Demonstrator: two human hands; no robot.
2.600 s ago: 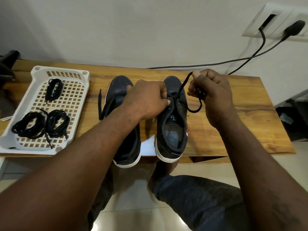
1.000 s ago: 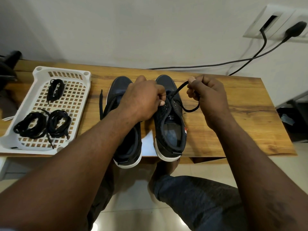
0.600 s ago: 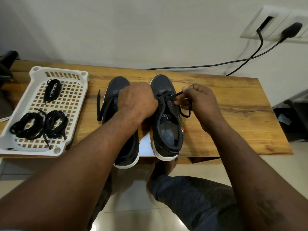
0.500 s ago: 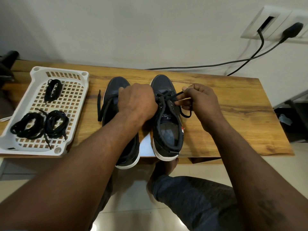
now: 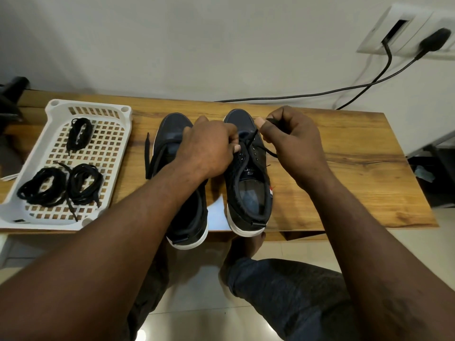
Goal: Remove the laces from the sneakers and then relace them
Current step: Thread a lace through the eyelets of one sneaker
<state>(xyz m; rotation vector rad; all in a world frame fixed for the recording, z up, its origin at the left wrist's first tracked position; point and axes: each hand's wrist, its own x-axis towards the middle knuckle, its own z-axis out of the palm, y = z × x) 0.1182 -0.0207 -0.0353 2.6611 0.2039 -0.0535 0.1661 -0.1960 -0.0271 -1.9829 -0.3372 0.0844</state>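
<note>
Two dark navy sneakers with white soles stand side by side on the wooden table (image 5: 344,173), toes away from me. My left hand (image 5: 209,148) grips the inner eyelet edge of the right sneaker (image 5: 248,183) and partly hides the left sneaker (image 5: 187,217). My right hand (image 5: 290,141) pinches the black lace (image 5: 251,140) of the right sneaker and holds it taut above the eyelets, with a short loop hanging by the shoe's right side. A loose lace end (image 5: 147,158) from the left sneaker lies on the table at its left.
A white perforated tray (image 5: 110,153) at the table's left holds three bundles of black laces (image 5: 59,185). Black cables (image 5: 320,94) run from a wall socket (image 5: 403,28) at upper right along the table's back edge. My knee (image 5: 290,291) is below the table's front edge.
My right hand has pulled the lace up and away from the eyelets, from low by the shoe's right side to above its toe end. My left hand stays on the right sneaker.
</note>
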